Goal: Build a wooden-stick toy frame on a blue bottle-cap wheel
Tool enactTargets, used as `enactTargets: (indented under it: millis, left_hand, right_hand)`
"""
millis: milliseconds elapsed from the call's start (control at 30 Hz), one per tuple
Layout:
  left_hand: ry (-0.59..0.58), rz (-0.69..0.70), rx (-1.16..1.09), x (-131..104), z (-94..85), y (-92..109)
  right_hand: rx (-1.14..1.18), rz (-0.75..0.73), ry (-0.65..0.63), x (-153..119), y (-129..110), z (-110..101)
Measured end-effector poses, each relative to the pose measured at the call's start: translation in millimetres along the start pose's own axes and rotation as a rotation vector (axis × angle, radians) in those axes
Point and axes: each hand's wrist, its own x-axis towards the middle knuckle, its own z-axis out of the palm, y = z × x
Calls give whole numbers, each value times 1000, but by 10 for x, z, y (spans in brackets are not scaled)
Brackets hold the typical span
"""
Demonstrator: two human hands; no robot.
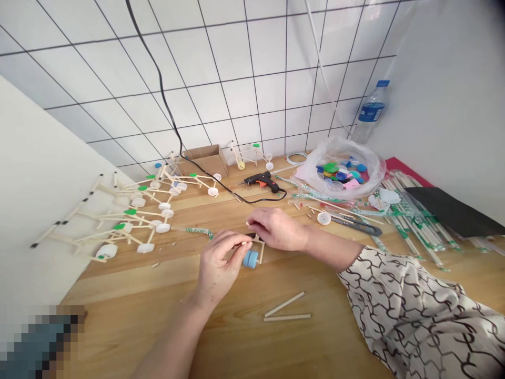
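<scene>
blue cap (250, 259) and stick frame (261, 253) lie at the left hand's (218, 263) three o'clock; that hand pinches a small pale piece (244, 243). the right hand (278, 229) bends over the frame, its grip hidden. a careless nudge could knock it askew. wooden desk (130, 305); white tiled wall (264, 79) at twelve o'clock.
</scene>
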Motion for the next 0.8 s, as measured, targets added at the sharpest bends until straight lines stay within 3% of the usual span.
enactTargets:
  millis: [233, 533, 800]
  left_hand:
    - [2, 37, 15, -21, 4, -19]
    - [12, -25, 44, -53, -21, -24]
    - [39, 58, 58, -40, -56, 17]
  right_hand:
    - [1, -11, -11, -2, -3, -6]
    - [-3, -28, -19, -2, -13, -12]
    - [-8, -39, -23, -8, 3, 6]
